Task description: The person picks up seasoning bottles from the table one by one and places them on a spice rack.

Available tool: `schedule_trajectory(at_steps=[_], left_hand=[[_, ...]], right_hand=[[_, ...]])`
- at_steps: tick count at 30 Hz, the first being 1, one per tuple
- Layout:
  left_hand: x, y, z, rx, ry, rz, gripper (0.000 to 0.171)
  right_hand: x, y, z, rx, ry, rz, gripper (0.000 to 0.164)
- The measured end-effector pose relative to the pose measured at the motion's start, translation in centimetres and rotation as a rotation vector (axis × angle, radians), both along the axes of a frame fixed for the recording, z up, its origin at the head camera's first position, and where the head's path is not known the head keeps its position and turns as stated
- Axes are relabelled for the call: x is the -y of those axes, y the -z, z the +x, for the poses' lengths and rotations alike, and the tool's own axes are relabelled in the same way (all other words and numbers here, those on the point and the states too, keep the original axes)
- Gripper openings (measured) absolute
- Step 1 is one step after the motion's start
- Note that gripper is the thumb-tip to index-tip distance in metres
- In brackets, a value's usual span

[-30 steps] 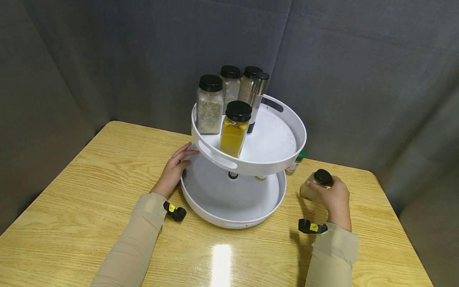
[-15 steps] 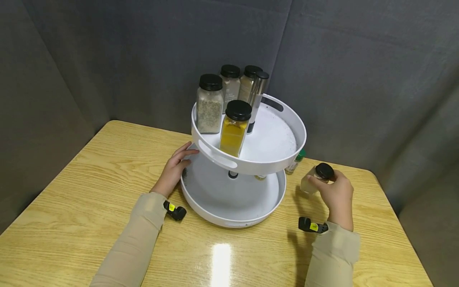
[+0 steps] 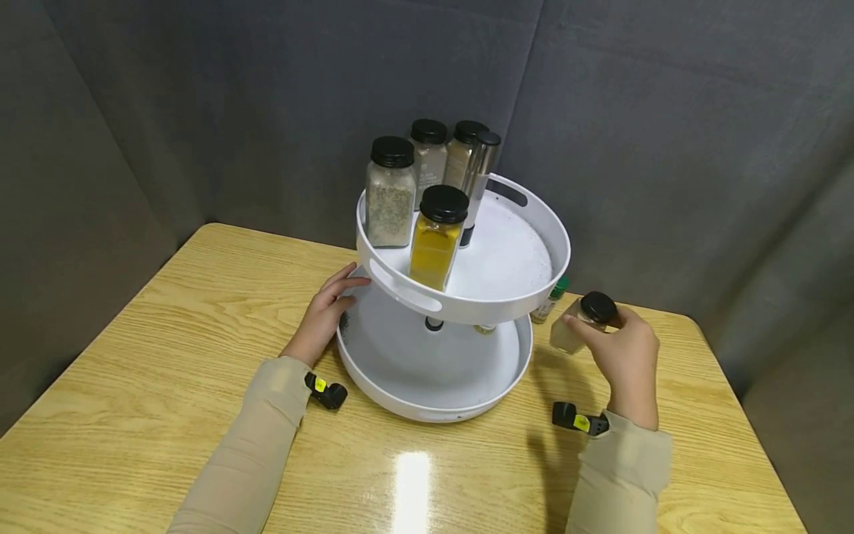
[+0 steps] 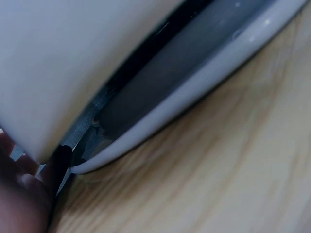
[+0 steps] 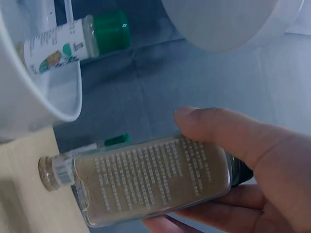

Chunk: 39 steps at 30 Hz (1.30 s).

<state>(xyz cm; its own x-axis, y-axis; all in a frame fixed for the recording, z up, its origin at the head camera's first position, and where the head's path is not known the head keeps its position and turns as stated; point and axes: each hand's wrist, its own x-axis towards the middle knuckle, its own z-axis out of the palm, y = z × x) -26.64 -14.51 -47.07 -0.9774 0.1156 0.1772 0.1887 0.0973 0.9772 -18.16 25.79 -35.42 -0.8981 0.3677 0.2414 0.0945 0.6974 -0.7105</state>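
Note:
My right hand (image 3: 627, 363) pinches a square glass spice jar (image 3: 569, 334) with a black lid, near its top. The jar is tilted and raised over the table; in the right wrist view its printed side and brown contents show. At the left of a white two-tier round tray stand (image 3: 427, 411), my left hand (image 3: 325, 315) touches it between the tiers with fairly straight fingers; some fingertips are hidden. On the upper tier (image 3: 514, 259) stand a yellow-filled jar (image 3: 435, 252), a jar of speckled seasoning (image 3: 390, 208), two more black-lidded jars and a slim silver cylinder (image 3: 479, 174).
A small green-capped bottle (image 3: 552, 300) stands on the table behind the held jar. Another green-capped bottle (image 5: 73, 42) is between the tiers, mostly hidden in the head view. A grey curtain (image 3: 267, 111) hangs behind the wooden table (image 3: 167, 356).
The right hand has lifted the spice jar off the table and moved it slightly up and left, tilting it more. The left hand and the stand have stayed in place.

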Motion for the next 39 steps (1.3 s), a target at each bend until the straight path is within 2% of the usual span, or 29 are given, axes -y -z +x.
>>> schedule_trajectory(at_steps=[7, 15, 26, 39], left_hand=[[0.0, -0.1, 0.1, 0.018, 0.001, 0.000, 0.036], [-0.1, -0.3, 0.2, 0.018, -0.003, 0.010, 0.036], [0.0, -0.2, -0.1, 0.015, 0.001, 0.007, 0.035], [-0.1, -0.1, -0.1, 0.007, -0.005, 0.007, 0.036]], right_hand=[[1.1, -0.6, 0.1, -0.028, -0.038, 0.013, 0.046], [2.0, -1.1, 0.3, -0.016, -0.076, -0.005, 0.042], [3.0, -1.1, 0.1, -0.017, -0.154, 0.002, 0.044], [4.4, -0.2, -0.9, 0.006, -0.274, 0.050, 0.042]])
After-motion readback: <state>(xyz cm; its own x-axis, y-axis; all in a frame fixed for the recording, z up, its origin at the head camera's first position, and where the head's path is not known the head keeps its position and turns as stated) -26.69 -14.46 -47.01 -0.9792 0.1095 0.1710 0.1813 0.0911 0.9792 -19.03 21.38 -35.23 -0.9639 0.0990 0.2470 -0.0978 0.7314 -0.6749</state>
